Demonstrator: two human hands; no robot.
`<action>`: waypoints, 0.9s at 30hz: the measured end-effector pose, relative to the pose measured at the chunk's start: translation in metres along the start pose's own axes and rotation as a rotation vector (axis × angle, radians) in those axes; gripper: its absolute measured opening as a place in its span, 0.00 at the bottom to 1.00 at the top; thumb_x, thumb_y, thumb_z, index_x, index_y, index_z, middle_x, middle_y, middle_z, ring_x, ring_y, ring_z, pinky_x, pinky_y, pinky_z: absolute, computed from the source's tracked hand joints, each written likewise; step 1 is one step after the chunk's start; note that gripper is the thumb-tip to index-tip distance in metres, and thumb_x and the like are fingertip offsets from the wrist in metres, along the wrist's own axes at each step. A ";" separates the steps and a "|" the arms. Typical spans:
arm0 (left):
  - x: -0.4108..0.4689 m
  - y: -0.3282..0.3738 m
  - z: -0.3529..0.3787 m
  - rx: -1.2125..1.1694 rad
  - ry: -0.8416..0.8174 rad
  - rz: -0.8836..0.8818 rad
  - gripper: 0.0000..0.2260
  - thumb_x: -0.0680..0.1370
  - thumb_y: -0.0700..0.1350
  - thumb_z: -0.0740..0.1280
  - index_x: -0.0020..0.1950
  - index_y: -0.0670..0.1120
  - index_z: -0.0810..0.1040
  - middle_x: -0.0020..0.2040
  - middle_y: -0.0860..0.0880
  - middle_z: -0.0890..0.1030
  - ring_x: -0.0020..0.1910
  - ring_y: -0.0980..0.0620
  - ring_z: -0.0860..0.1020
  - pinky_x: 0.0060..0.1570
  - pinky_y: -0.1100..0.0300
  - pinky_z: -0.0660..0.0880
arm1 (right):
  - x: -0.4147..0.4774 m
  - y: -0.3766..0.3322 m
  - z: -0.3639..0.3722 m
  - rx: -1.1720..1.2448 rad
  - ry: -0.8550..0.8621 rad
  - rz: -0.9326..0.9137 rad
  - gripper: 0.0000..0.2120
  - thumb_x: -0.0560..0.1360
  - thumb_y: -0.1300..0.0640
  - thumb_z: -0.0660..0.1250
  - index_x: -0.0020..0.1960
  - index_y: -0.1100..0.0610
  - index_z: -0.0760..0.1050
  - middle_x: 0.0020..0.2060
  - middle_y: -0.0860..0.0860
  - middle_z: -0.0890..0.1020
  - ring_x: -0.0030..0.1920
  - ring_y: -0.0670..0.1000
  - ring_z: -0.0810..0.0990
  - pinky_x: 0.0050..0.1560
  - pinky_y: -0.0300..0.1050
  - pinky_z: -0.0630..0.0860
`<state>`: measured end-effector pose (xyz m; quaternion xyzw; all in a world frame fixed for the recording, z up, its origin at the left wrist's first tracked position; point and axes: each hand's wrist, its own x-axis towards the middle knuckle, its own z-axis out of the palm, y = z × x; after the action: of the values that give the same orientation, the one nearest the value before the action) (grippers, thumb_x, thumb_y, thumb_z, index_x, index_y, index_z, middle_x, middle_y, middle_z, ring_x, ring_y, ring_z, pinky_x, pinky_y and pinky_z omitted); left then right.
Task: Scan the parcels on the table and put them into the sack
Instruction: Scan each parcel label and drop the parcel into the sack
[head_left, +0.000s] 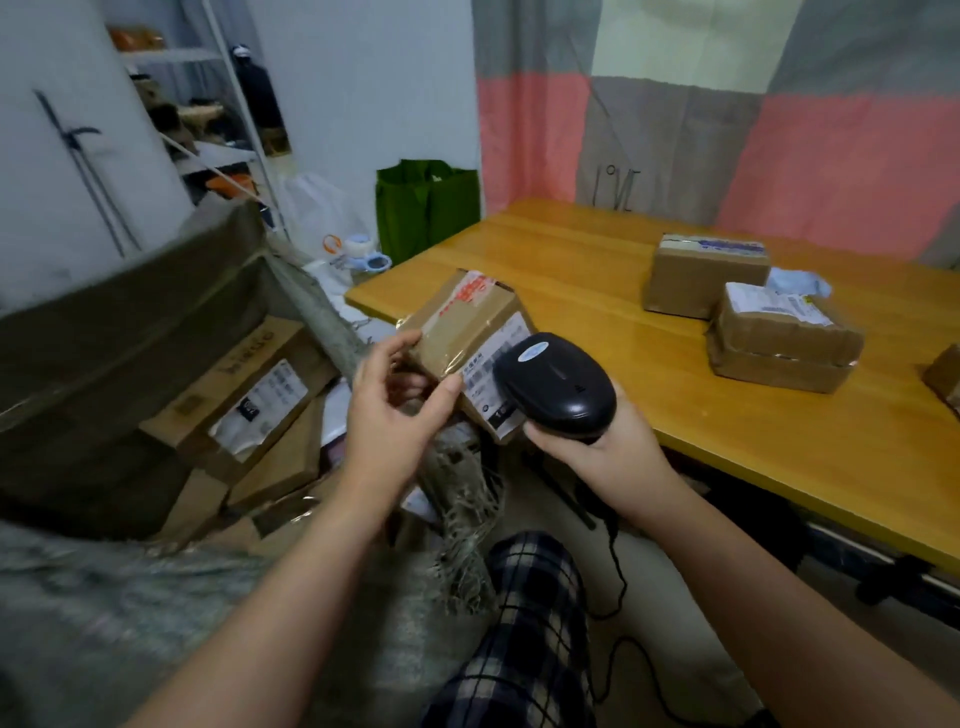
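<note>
Just off the near left corner of the table (571, 249), above the open sack (156, 291), the left hand (387, 415) grips a taped parcel (467, 332), label tilted right so the scanner (556, 384), clasped in the right hand (608, 447), can read it.

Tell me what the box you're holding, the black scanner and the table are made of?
The held box looks like brown cardboard wrapped in shiny clear tape; the tape glints and crinkles at the edges. The scanner seems to be smooth black plastic, with a soft sheen on its rounded top. The table looks like glossy varnished wood, plank lines showing, though it could be laminate.
</note>
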<state>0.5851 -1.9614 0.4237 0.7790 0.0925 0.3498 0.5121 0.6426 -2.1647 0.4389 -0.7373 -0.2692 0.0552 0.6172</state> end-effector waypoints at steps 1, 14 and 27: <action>-0.007 -0.008 -0.020 0.033 0.043 -0.012 0.21 0.67 0.62 0.70 0.58 0.68 0.71 0.61 0.53 0.73 0.54 0.53 0.77 0.54 0.54 0.78 | 0.003 -0.001 0.015 -0.005 -0.047 -0.005 0.24 0.68 0.56 0.77 0.54 0.36 0.69 0.56 0.42 0.77 0.52 0.30 0.75 0.48 0.24 0.71; -0.005 -0.066 -0.124 0.585 0.016 -0.284 0.27 0.70 0.53 0.75 0.66 0.56 0.69 0.68 0.49 0.66 0.64 0.48 0.72 0.62 0.50 0.74 | 0.020 0.024 0.120 -0.238 -0.105 0.066 0.17 0.69 0.58 0.76 0.49 0.47 0.70 0.56 0.51 0.74 0.45 0.42 0.72 0.45 0.37 0.69; 0.031 -0.109 -0.074 0.824 -0.342 -0.539 0.21 0.72 0.64 0.66 0.56 0.55 0.62 0.45 0.51 0.75 0.41 0.50 0.76 0.34 0.57 0.74 | 0.024 0.046 0.104 -0.266 -0.033 0.072 0.18 0.67 0.56 0.77 0.38 0.41 0.69 0.44 0.42 0.71 0.44 0.43 0.72 0.46 0.42 0.68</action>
<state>0.5842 -1.8415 0.3614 0.9105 0.3346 0.0078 0.2427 0.6352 -2.0657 0.3779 -0.8207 -0.2579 0.0532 0.5070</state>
